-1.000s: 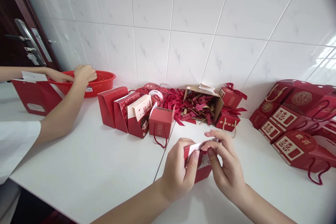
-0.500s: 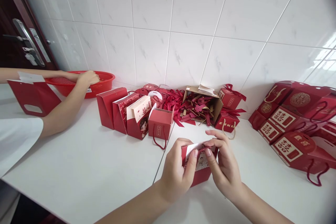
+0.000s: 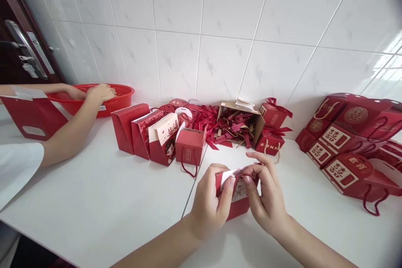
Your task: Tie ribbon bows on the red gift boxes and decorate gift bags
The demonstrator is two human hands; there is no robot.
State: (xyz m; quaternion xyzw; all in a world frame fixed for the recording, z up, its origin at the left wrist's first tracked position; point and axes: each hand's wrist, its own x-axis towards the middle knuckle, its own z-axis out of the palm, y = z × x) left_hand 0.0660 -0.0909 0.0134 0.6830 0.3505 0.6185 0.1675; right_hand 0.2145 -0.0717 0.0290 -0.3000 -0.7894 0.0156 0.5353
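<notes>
A small red gift box (image 3: 238,210) with a white top flap and a printed picture on its front stands tilted between my hands, just above or on the white table. My left hand (image 3: 209,201) is closed around its left side, the thumb pressed on the front near the top. At the upper edge, my right hand (image 3: 264,192) pinches with thumb and forefinger, where a thin dark red strip or cord shows. The other fingers of that hand are raised. Fingers cover much of the box's top and right side.
Several red gift boxes (image 3: 190,150) stand in a row behind my hands. An open cardboard box (image 3: 259,127) spills dark red strips beside red ribbons (image 3: 205,121). More boxes (image 3: 342,173) are stacked right. At left, another person's hand (image 3: 102,92) reaches into a red basin (image 3: 124,99).
The view has shifted slightly. My right fingers have moved a little at the box's top edge, and more of the thin red strip shows. Both hands keep hold of the box.
</notes>
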